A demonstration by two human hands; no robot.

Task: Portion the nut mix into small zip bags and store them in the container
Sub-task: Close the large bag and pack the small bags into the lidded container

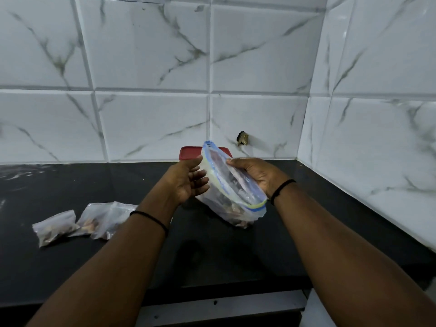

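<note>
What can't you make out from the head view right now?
- Red-lidded container: body hidden behind the large zip bag and both hands (left hand, right hand).
- Small bags: rightmost hidden by the left forearm; count unclear.
- Large bag's seal: open or closed, unclear.

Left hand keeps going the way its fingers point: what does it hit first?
The big zip bag. The left hand points right, fingertips at or almost on its side; contact is unclear.

You get one view, from your head: it looks forward and down over the dark tabletop (70, 267), close above it, facing the far tiled wall (151, 55) and right-hand corner.
</note>
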